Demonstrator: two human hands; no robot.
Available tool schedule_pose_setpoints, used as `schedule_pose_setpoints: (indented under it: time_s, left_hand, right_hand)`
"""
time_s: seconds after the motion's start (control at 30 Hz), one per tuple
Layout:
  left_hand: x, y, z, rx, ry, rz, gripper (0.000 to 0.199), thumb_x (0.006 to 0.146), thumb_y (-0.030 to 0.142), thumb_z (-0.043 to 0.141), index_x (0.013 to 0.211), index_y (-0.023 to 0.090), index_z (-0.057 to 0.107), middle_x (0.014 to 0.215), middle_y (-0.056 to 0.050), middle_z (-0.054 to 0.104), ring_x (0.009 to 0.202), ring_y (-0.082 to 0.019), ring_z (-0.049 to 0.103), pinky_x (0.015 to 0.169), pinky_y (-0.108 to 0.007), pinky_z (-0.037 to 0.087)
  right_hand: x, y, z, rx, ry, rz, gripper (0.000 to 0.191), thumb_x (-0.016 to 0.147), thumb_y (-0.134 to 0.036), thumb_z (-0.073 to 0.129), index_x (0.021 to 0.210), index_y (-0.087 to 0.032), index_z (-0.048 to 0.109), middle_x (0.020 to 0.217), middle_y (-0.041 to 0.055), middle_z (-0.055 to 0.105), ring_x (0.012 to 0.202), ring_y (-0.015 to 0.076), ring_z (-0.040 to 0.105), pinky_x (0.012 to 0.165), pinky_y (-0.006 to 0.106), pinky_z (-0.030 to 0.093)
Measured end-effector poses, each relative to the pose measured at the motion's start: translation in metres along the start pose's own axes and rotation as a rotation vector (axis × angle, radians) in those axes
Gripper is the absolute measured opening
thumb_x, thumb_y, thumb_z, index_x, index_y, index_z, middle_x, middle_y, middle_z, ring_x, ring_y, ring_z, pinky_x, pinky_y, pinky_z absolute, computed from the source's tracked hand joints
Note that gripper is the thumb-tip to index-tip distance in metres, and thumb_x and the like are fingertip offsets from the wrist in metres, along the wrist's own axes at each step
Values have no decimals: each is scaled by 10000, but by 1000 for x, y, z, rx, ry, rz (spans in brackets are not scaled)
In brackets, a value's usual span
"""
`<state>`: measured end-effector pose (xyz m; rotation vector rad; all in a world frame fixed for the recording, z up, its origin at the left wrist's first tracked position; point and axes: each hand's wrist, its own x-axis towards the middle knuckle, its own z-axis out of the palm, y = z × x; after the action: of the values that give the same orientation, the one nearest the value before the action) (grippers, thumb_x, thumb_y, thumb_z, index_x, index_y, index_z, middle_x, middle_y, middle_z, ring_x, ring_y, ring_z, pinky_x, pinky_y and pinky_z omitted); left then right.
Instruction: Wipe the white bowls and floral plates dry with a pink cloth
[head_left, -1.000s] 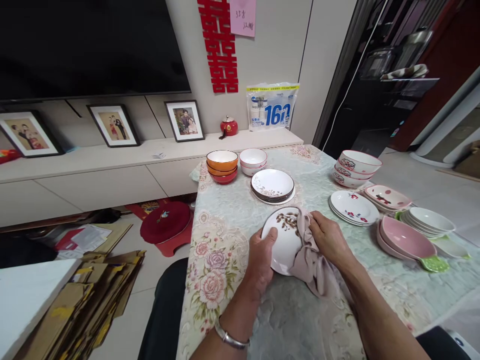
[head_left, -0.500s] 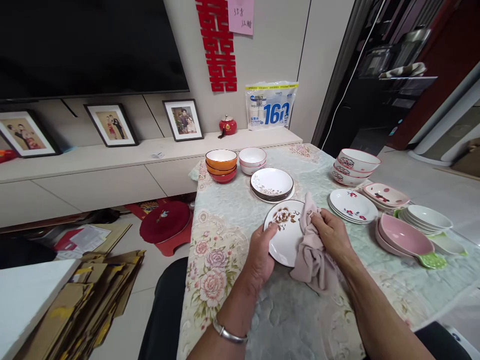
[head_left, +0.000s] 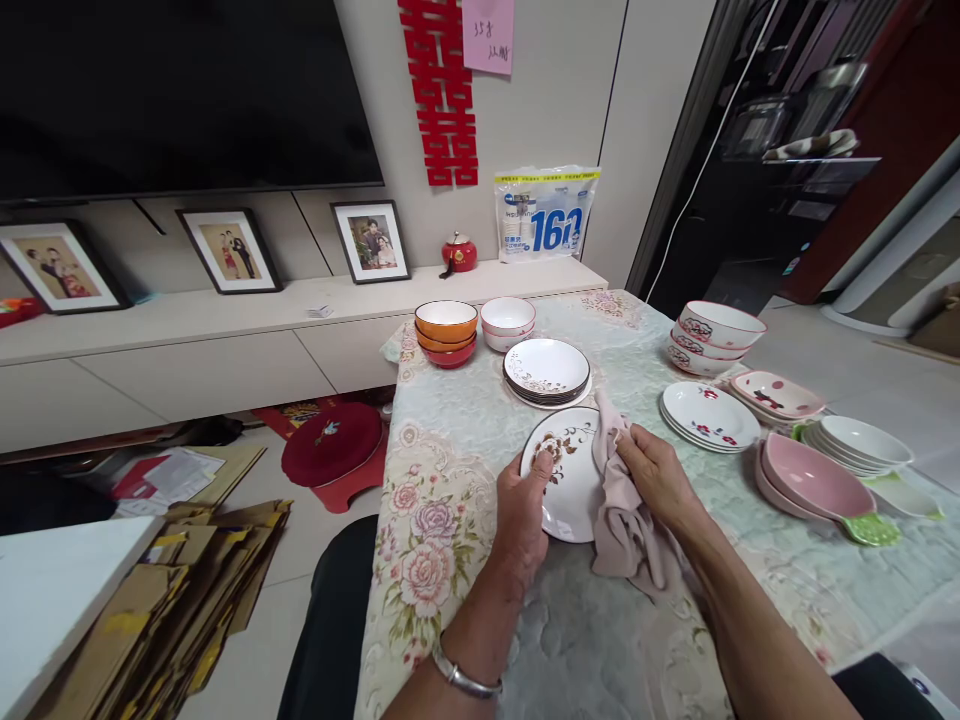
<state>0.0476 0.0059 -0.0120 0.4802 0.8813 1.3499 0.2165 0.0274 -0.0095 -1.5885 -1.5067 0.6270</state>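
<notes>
left grip [head_left: 523,510]: fingers under plate [head_left: 574,490] hidden | right grip [head_left: 656,470]: fingertips partly lost in cloth [head_left: 626,515], which covers plate's right rim | far left of grips: television [head_left: 172,95] cut off, top and left | beyond grips: bag's [head_left: 547,215] small print unreadable | nearer than grips: table [head_left: 562,640] cut off, bottom

Plate and cloth, in front of the stack
The round white plate [head_left: 576,492], dark-rimmed with brown flowers, is in the left hand [head_left: 523,512], patterned face showing, on the near side of the stack [head_left: 546,366]. The pinkish cloth [head_left: 624,512], bunched in the right hand [head_left: 658,474], covers the plate's right edge and hangs in folds, nearer and farther right than the stack.
</notes>
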Motion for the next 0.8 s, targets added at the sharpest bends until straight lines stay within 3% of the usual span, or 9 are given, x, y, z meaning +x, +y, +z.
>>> schedule_pose_setpoints:
  time_s: [0.17, 0.27, 0.43, 0.6, 0.7, 0.8]
  left_hand:
    - [5, 6, -3, -120, 106, 52, 517, 674, 373, 797, 1088, 96, 661, 915, -131, 761, 775, -259, 724, 766, -382, 557]
    - [8, 8, -5, -160, 144, 65, 518, 687, 368, 786, 1114, 104, 656, 978, -143, 755, 811, -263, 727, 786, -388, 561]
    - [10, 6, -5, -149, 182, 76, 510, 692, 352, 780, 1127, 119, 652, 991, -142, 754, 817, -256, 727, 771, -379, 564]
    - [7, -3, -2, -95, 111, -52, 520, 684, 391, 786, 1096, 102, 655, 919, -132, 757, 743, -243, 719, 751, -374, 556]
    - [3, -7, 0, -60, 27, -83, 489, 715, 421, 766, 1082, 115, 666, 908, -120, 754, 760, -232, 712, 748, -351, 544]
    - [-1, -8, 2, -53, -39, -93, 452, 752, 437, 739, 1074, 125, 679, 930, -117, 749, 808, -224, 705, 764, -326, 530]
  right_hand:
    - [-3, 2, 8, 40, -191, 58, 386, 881, -538, 384, 666, -219, 424, 638, -19, 459, 626, 148, 422, 566, 263, 340]
    - [-5, 2, 11, -96, -237, 33, 392, 923, -493, 342, 652, -220, 412, 646, -5, 476, 641, 155, 443, 587, 266, 346]
    - [-10, 0, 9, -548, -16, -133, 290, 942, -331, 396, 746, -194, 560, 773, 35, 495, 669, 160, 484, 601, 269, 323]
    - [-16, -5, 15, -634, 173, -318, 189, 918, -225, 477, 1055, -174, 595, 906, 72, 565, 782, 199, 564, 654, 281, 393]
    - [-20, -9, 21, -617, 175, -388, 132, 932, -197, 459, 966, -168, 583, 901, 83, 577, 811, 211, 575, 693, 298, 423]
    - [-24, -16, 26, -476, 26, -450, 109, 937, -190, 469, 937, -182, 578, 900, 67, 576, 814, 193, 575, 716, 292, 442]
